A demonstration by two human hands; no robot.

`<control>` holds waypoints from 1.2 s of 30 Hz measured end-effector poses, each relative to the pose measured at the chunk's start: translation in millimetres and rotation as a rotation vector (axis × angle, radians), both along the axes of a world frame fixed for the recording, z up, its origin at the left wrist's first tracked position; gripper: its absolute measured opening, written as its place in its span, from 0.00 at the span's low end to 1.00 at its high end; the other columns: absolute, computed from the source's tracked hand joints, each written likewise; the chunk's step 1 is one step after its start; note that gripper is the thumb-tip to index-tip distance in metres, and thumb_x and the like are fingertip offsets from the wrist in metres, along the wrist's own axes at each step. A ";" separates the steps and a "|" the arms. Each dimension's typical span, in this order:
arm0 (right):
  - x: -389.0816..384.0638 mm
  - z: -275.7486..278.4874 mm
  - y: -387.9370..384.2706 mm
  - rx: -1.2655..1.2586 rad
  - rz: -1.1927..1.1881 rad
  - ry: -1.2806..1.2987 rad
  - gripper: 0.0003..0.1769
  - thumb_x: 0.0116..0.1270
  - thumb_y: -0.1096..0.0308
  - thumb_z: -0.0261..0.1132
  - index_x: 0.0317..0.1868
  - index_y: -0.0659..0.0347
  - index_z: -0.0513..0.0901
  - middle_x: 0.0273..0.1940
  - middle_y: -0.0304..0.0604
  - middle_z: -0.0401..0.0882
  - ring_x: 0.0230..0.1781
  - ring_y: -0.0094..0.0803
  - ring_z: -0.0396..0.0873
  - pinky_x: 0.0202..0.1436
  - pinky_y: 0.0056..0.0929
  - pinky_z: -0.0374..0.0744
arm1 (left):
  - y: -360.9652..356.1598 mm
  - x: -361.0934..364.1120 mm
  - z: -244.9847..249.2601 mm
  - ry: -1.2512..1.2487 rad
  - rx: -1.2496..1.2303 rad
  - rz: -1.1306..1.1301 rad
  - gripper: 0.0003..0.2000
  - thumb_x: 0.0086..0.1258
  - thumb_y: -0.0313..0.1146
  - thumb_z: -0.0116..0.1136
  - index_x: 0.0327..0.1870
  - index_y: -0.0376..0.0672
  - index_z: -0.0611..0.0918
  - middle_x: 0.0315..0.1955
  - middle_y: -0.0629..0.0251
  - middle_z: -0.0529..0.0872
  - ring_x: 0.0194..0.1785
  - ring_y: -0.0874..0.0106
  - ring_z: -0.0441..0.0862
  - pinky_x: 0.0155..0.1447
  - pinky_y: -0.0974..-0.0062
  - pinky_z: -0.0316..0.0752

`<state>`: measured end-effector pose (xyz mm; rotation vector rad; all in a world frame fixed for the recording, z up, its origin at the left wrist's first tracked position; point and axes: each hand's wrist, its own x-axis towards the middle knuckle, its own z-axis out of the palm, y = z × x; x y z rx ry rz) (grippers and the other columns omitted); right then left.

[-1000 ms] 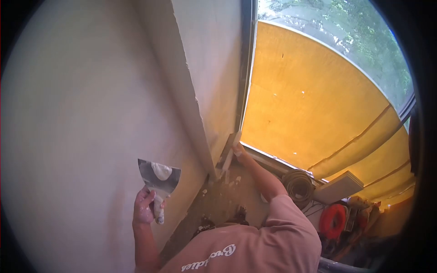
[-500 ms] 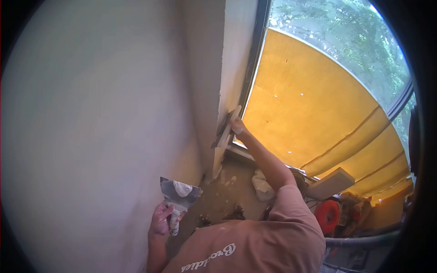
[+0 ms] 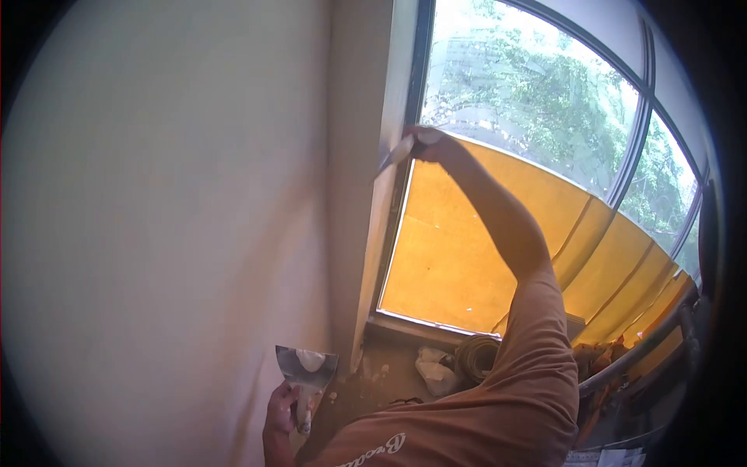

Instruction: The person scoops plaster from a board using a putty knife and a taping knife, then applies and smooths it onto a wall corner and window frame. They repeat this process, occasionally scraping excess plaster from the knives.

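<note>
My left hand is closed around the handle of a wide putty knife, low beside the wall. A lump of white putty sits on its metal blade. Farther up and right, my right hand grips a second putty knife. Its blade is angled down and left against the narrow wall return beside the dark window frame. The fingers of this hand are partly hidden from view.
A large pale wall fills the left side. An orange sheet covers the lower window. On the floor lie a white bag and a rolled-up coil. A grey rail stands at the right.
My right hand has risen along the wall return with its putty knife, from near the floor to mid-window height. My left hand and its knife sit slightly lower in view.
</note>
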<state>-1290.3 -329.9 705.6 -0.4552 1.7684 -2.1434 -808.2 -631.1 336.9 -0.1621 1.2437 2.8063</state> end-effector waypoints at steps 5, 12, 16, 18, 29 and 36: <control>5.7 141.2 3.1 0.109 0.133 0.109 0.26 0.78 0.67 0.52 0.64 0.83 0.59 0.62 0.82 0.67 0.59 0.82 0.71 0.48 0.46 0.91 | 2.1 -5.7 4.8 -0.005 -0.020 -0.011 0.16 0.76 0.31 0.55 0.59 0.30 0.75 0.45 0.43 0.86 0.37 0.64 0.84 0.38 0.71 0.80; 11.2 318.2 9.5 0.098 0.061 0.063 0.34 0.82 0.52 0.47 0.61 0.86 0.67 0.61 0.84 0.69 0.58 0.79 0.74 0.37 0.31 0.93 | 18.8 -16.7 7.7 0.070 -0.040 0.081 0.16 0.76 0.30 0.55 0.59 0.30 0.75 0.45 0.43 0.86 0.38 0.62 0.84 0.40 0.67 0.80; 12.7 384.4 26.4 0.051 0.094 0.376 0.24 0.77 0.62 0.61 0.61 0.75 0.73 0.58 0.66 0.79 0.62 0.60 0.78 0.35 0.31 0.89 | 34.8 -18.0 37.7 0.022 -0.051 0.111 0.16 0.77 0.30 0.54 0.60 0.30 0.76 0.44 0.44 0.86 0.36 0.64 0.84 0.39 0.69 0.80; -47.4 425.5 68.5 0.043 0.644 0.431 0.21 0.81 0.62 0.52 0.63 0.72 0.69 0.66 0.66 0.69 0.67 0.49 0.75 0.49 0.29 0.89 | 32.3 -27.8 35.7 -0.006 -0.074 0.036 0.16 0.77 0.31 0.54 0.60 0.31 0.76 0.44 0.44 0.86 0.34 0.66 0.84 0.38 0.71 0.81; 160.8 151.9 102.1 0.304 -0.407 1.175 0.25 0.73 0.63 0.68 0.64 0.66 0.75 0.50 0.39 0.82 0.51 0.27 0.79 0.51 0.28 0.79 | 18.0 -35.2 41.4 0.006 -0.092 -0.087 0.17 0.78 0.32 0.54 0.63 0.33 0.74 0.45 0.49 0.87 0.36 0.69 0.85 0.39 0.74 0.82; 220.1 -60.9 33.2 -0.310 -0.117 0.484 0.29 0.72 0.75 0.64 0.71 0.62 0.66 0.53 0.36 0.76 0.53 0.23 0.75 0.57 0.28 0.76 | 22.2 -32.4 38.5 -0.086 -0.172 -0.076 0.16 0.79 0.31 0.52 0.62 0.34 0.75 0.43 0.52 0.87 0.35 0.70 0.84 0.39 0.74 0.81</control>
